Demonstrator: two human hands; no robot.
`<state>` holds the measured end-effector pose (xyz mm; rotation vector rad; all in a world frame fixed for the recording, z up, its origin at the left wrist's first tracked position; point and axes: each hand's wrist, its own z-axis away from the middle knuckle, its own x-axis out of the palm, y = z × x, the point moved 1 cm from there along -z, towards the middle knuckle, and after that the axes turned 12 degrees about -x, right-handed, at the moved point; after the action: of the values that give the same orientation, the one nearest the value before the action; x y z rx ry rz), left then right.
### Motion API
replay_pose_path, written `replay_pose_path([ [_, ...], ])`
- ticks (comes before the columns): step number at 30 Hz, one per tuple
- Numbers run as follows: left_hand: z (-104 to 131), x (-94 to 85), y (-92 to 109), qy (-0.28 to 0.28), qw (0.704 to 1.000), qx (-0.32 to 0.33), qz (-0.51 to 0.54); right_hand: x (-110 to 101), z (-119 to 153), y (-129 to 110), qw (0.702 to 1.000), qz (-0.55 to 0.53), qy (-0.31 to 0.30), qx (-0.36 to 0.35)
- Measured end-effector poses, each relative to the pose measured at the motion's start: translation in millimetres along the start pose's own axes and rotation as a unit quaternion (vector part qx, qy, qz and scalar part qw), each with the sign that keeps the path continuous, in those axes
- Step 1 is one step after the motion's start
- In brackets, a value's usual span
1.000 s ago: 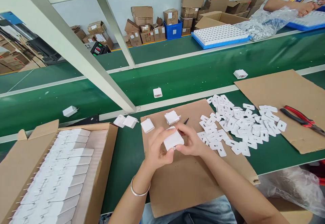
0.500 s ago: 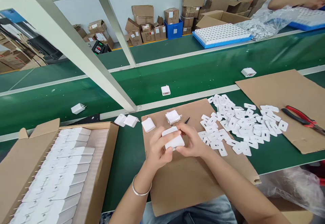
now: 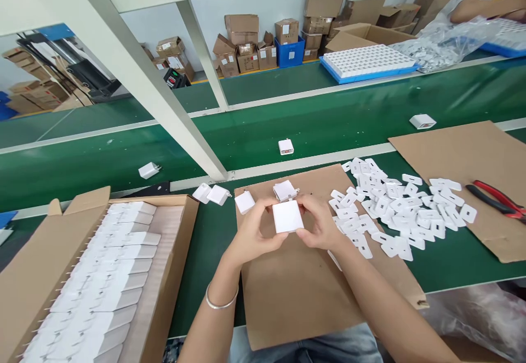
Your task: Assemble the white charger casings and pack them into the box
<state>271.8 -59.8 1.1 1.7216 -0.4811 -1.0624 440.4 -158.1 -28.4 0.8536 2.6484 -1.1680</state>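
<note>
Between my left hand point(image 3: 253, 236) and my right hand point(image 3: 321, 225) is a white charger housing point(image 3: 287, 216), gripped at both sides by fingers and thumbs. Its broad flat face is turned up toward me. Just beyond it, on the cardboard sheet point(image 3: 299, 297), lie a white charger point(image 3: 284, 189) with metal prongs and another charger point(image 3: 245, 202) left of that. Two more chargers, one of them a pronged charger point(image 3: 218, 194), rest on the green table at the sheet's left. To the right of my right hand spreads a pile of white cover plates point(image 3: 390, 201) with small slots.
An open carton point(image 3: 172, 259) at the left holds rows of white chargers. Red-and-black pliers point(image 3: 499, 198) lie on another cardboard sheet point(image 3: 447, 149). Several chargers sit on the green belt point(image 3: 246, 138). A slanted metal post point(image 3: 164, 100) rises ahead; beyond it are a white tray point(image 3: 365, 61) and a person's arm.
The charger housing has been turned so its broad face looks up squarely, with both hands now at its sides. The whole view has shifted slightly to the left and up.
</note>
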Motion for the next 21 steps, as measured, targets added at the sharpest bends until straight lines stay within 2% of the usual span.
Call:
replay_pose_path([
  [4,-1,-6.0,5,0.007,0.997,-0.015,-0.07,-1,-2,-1,0.998,0.043,-0.051,-0.008],
  [8,-4,-15.4,1,-0.007,0.985,-0.049,-0.168,-3,-6,-2,0.983,0.104,-0.144,0.036],
  [9,-4,-20.0,-3,0.012,0.978,-0.054,-0.199,-5,-6,0,0.979,0.127,-0.151,0.055],
  [11,-6,-31.3,-16,0.083,0.958,-0.077,-0.263,-14,-6,8,0.967,0.193,-0.127,0.105],
  [13,-6,-42.3,-31,0.144,0.929,-0.123,-0.318,-28,-2,22,0.941,0.282,-0.078,0.171],
  [14,-6,-46.4,-39,0.155,0.918,-0.148,-0.334,-37,1,28,0.92,0.326,-0.062,0.207],
  [17,-6,-49.6,-52,0.157,0.905,-0.19,-0.347,-64,12,44,0.85,0.409,-0.076,0.323],
  [19,-7,-42.5,-49,0.19,0.899,-0.173,-0.354,-78,18,47,0.815,0.407,-0.119,0.395],
  [21,-11,-27.5,-39,0.238,0.897,-0.118,-0.352,-85,20,46,0.8,0.37,-0.159,0.444],
])
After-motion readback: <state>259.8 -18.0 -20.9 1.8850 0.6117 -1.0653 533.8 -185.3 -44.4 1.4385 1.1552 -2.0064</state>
